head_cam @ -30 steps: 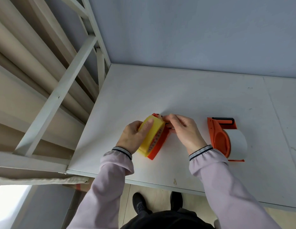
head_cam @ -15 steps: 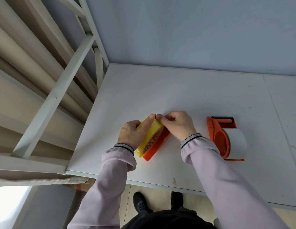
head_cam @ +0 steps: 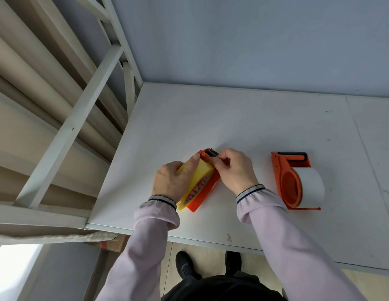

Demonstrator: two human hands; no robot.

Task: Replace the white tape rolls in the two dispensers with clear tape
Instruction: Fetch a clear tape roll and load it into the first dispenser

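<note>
An orange dispenser lies on the white table, loaded with a yellowish clear tape roll. My left hand wraps around the roll and holds it against the dispenser. My right hand pinches at the roller end of the dispenser, near its toothed blade; whether a tape end sits between the fingertips is too small to tell. A second orange dispenser stands to the right with a white tape roll in it, untouched.
A white metal frame with beige panels rises on the left of the table. The table's near edge runs just above my shoes. A grey wall backs the table.
My right hand slid left along the dispenser to its roller end. The left hand shifted slightly up on the roll. The dispenser with the white roll stayed put.
</note>
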